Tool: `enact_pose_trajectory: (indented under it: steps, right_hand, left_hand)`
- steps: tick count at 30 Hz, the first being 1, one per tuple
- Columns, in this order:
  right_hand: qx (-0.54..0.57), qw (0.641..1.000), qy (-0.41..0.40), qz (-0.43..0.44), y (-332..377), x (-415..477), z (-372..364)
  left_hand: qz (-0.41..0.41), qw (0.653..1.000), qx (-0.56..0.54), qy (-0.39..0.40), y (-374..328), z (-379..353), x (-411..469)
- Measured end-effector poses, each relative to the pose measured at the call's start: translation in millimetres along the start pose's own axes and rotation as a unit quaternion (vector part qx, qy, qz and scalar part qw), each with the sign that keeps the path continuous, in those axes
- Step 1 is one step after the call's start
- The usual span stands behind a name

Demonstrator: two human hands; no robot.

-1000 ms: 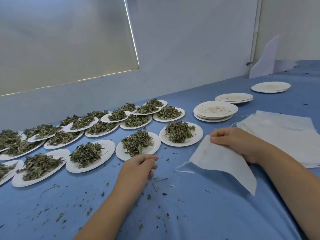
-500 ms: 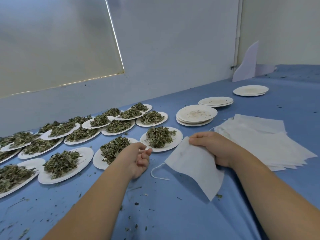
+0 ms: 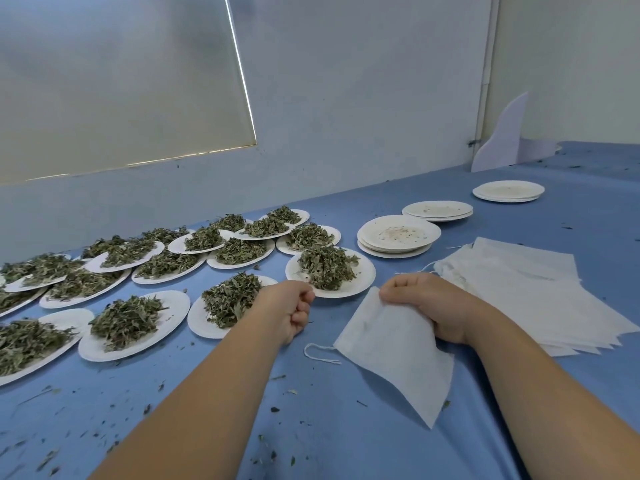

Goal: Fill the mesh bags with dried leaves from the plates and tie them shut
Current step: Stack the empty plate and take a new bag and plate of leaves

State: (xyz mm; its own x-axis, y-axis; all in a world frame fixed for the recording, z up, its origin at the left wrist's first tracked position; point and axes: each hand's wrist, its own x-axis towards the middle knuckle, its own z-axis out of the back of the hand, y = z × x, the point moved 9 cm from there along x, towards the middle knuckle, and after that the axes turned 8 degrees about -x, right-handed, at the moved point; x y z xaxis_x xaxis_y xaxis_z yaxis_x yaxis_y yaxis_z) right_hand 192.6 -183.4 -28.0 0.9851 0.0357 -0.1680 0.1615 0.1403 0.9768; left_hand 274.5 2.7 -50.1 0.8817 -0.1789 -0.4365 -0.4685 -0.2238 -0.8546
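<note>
1. The left hand [image 3: 287, 311] has moved forward since half a second ago. Its fingers are now curled into a fist at the near rim of a paper plate of dried leaves [image 3: 363, 282]; whether it pinches the rim cannot be told.
2. The right hand [image 3: 433, 306] still grips the top edge of a white mesh bag [image 3: 391, 358], which spreads over the blue table [image 3: 346, 445], its drawstring [image 3: 320, 353] trailing left.
3. A stack of spare mesh bags [image 3: 526, 289] lies beside the right wrist.
</note>
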Motion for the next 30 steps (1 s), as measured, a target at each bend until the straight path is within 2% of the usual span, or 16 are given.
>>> enact_pose_trajectory:
  steps: [6, 13, 19, 23, 30]
  right_hand:
    - [-0.028, 1.000, 0.001, 0.011, 2.7, -4.5, -2.6]
    - [-0.082, 0.997, -0.010, 0.011, 5.1, -10.0, -5.2]
    - [-0.155, 0.987, -0.047, 0.019, 6.6, -13.1, -4.9]
    - [-0.150, 0.987, -0.062, 0.016, 6.6, -13.7, -5.6]
    - [-0.132, 0.987, -0.095, 0.013, 13.8, -20.2, -9.5]
  left_hand:
    - [-0.006, 1.000, 0.000, 0.003, -15.6, 29.3, -22.1]
    - [-0.023, 0.999, 0.002, -0.032, -38.0, 106.7, -74.9]
    - [0.039, 0.997, 0.072, -0.011, -14.0, 155.8, -137.5]
    - [0.086, 0.989, 0.119, 0.018, 14.4, 171.6, -167.3]
    - [0.111, 0.976, 0.179, 0.054, 29.8, 186.1, -182.7]
